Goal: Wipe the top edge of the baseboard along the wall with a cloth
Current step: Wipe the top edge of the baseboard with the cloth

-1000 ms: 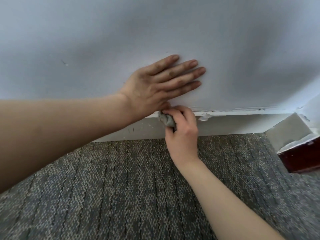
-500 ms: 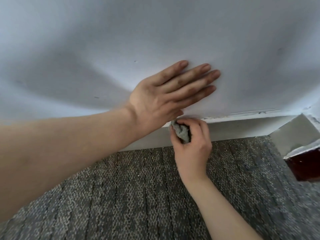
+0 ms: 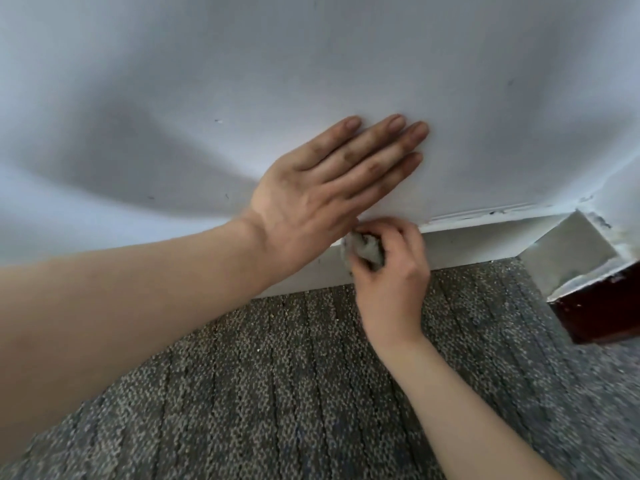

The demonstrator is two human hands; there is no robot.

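Baseboard (image 3: pixel 478 242), white and running along the foot of the pale wall (image 3: pixel 311 64), is met at its top edge by a crumpled grey cloth (image 3: pixel 363 252). The cloth is bunched in the grip of the right hand (image 3: pixel 391 275), whose fingers are curled closed around it and pressed against the board just below the wall line. The left hand (image 3: pixel 322 192) is laid flat on the wall just above, fingers extended and together, nothing held; its heel overlaps the cloth from the camera's angle. Grey patterned carpet (image 3: pixel 277 393) is seen below. A dark reddish wooden piece (image 3: pixel 602 306) is visible at the right corner.
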